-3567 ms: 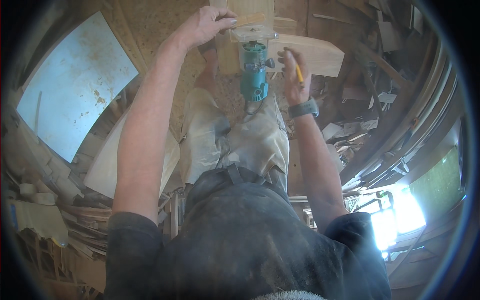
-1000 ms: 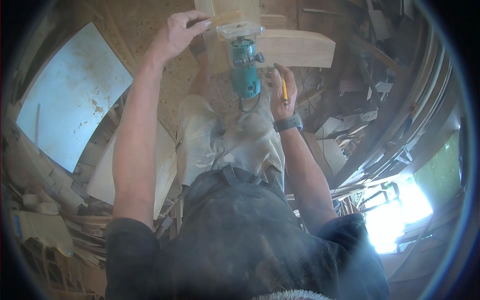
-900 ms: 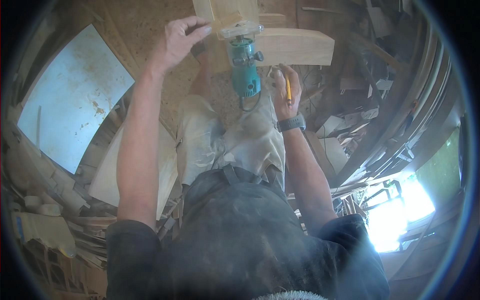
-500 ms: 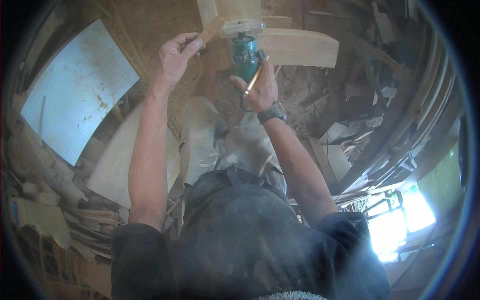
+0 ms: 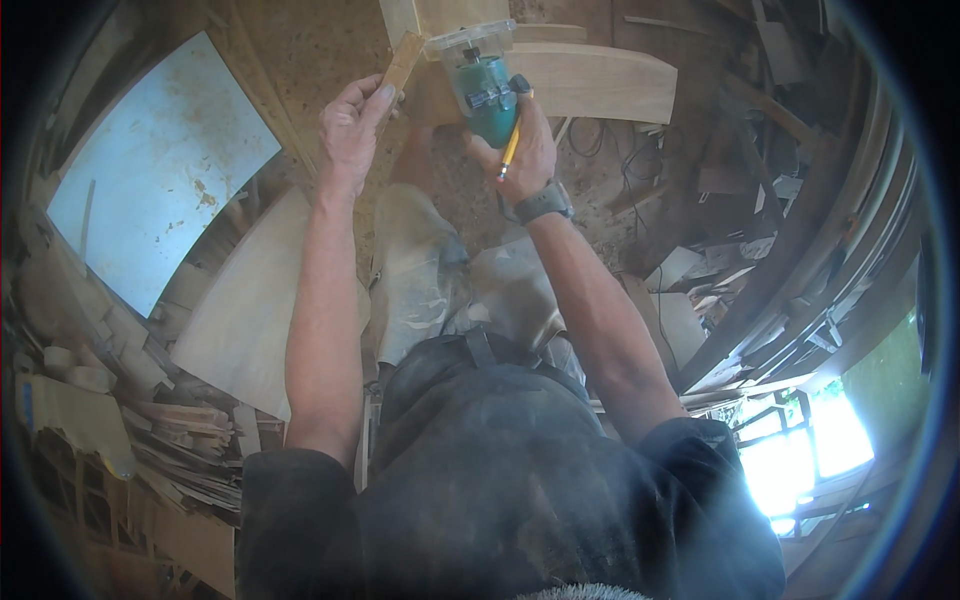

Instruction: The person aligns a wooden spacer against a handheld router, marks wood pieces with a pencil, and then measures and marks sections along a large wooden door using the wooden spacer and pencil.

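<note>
The left hand's [image 5: 347, 145] fingers [image 5: 382, 98] are closed on a short strip of wood [image 5: 402, 62], pinching its near end with the thumb along it; the rest juts out beyond the fingertips. The right hand [image 5: 527, 150] is wrapped around the lower body of a green router [image 5: 490, 112], thumb on its left side, while a yellow pencil [image 5: 511, 150] lies against the same hand, its near end pointing back toward the wrist, which wears a dark watch [image 5: 543, 203].

The router's clear base [image 5: 470, 40] sits beyond the right fingers and just to the right of the strip's far end; whether the two touch, I cannot tell. The router's knob [image 5: 519, 84] is just past the right fingers. Farther out and to their right lies a pale, curved wooden piece [image 5: 605, 84]. Well to the left of the left fingers is a whitish panel [image 5: 165, 172], with a pale board [image 5: 250, 310] nearer the person.
</note>
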A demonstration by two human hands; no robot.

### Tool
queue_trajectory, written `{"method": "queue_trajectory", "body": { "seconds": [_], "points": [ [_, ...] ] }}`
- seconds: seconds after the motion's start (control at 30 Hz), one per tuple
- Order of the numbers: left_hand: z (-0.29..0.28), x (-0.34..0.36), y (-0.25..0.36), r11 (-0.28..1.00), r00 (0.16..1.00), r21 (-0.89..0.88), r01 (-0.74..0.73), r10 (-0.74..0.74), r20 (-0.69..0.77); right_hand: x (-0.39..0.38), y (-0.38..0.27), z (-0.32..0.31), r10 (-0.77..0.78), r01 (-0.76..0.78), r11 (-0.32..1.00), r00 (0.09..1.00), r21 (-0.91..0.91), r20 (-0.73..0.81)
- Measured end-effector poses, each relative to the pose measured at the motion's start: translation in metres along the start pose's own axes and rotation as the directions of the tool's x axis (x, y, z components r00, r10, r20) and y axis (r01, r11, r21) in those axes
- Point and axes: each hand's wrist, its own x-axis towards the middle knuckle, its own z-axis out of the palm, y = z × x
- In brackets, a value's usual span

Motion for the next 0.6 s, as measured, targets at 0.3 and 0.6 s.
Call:
{"method": "queue_trajectory", "body": {
  "seconds": [0.3, 0.6],
  "points": [
    [0.028, 0.006, -0.014, 0.997, 0.999, 0.073, -0.03, 0.031, -0.022, 0.008, 0.028, -0.072, -0.03, 0.044, 0.977, 0.997, 0.208, -0.069],
    [0.074, 0.03, -0.006, 0.846, 0.974, 0.501, -0.183, 0.085, 0.212, 0.027, 0.071, -0.124, 0.006, -0.053, 0.991, 0.932, -0.121, -0.363]
  ]
}}
